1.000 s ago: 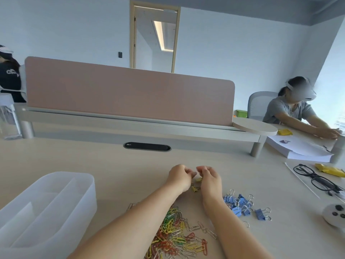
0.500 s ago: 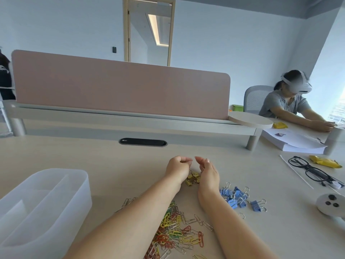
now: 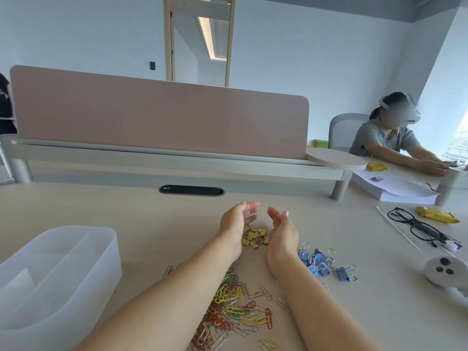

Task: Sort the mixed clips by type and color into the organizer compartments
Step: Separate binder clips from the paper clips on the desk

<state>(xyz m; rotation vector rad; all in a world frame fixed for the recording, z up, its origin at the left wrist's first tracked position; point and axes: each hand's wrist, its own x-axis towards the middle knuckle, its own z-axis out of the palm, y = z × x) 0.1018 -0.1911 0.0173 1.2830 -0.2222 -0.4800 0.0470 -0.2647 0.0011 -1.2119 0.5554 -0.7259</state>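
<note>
The yellow binder clips lie in a small heap on the table, and we take that heap as our landmark. Our left hand stands at its left edge and our right hand at its right edge, palms turned toward each other. The grip of each hand is spread, the fingers loosely curved and holding nothing. Whether the hands touch the outermost clips, we cannot tell.

Right of the heap and a little nearer to us is a cluster of blue binder clips. Nearer to us than the heap, between our forearms, spreads a mixed pile of coloured paper clips. Well to the left of the heap sits the translucent organizer, its compartments showing no clips. Far right of the heap lie black glasses and a white controller. Beyond the heap stands a pink divider.
</note>
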